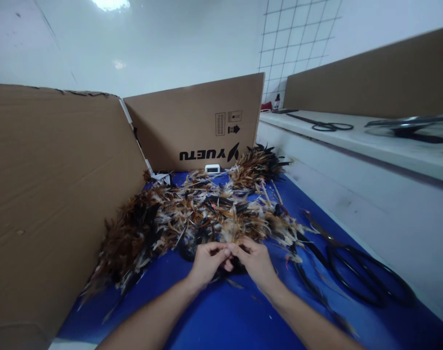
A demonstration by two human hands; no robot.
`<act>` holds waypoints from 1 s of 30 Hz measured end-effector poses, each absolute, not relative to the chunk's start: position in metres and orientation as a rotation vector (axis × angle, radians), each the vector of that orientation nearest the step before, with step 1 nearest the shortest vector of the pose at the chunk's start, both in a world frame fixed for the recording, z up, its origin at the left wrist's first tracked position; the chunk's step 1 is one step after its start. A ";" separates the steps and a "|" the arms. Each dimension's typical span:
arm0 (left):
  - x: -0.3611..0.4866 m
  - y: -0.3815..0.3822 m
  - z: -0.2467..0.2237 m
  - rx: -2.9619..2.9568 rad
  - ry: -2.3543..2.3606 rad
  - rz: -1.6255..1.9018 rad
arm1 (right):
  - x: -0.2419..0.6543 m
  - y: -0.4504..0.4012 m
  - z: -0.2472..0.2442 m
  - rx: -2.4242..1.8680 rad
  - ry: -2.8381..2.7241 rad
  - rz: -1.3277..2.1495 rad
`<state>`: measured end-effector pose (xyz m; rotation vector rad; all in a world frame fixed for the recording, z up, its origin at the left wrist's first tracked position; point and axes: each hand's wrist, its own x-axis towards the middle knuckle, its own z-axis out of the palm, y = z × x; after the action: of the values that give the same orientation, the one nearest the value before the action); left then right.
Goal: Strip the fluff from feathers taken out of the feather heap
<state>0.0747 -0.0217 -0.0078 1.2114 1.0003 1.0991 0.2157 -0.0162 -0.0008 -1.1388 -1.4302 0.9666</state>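
Note:
My left hand (209,261) and my right hand (253,257) meet at the near edge of a wide heap of brown, black and cream feathers (192,209). Thumbs and fingertips of both hands are pinched together and touch. Whatever lies between the fingertips is too small to make out; pale feathers show just beyond them. Something dark sits partly hidden beneath my hands. Black-handled scissors (356,272) lie to the right on the blue tabletop (221,321).
Cardboard panels (61,194) stand at the left and back (192,121). A small white device (212,168) sits behind the heap, beside a feather bundle (259,165). On the right, a white ledge (374,136) holds another pair of scissors (327,126) and a blurred metal object (407,124).

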 end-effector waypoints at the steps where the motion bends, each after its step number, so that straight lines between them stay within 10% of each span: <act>1: 0.074 -0.022 -0.007 1.142 0.947 1.085 | 0.217 -0.016 -0.001 -1.134 -1.438 0.966; 30: 0.071 -0.020 -0.016 0.764 0.681 0.924 | 0.214 -0.021 -0.002 -0.933 -1.114 1.471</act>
<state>0.0710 -0.0196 -0.0161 0.7641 0.6814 0.9236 0.2136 -0.0215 -0.0019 -0.9331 -1.1136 1.4709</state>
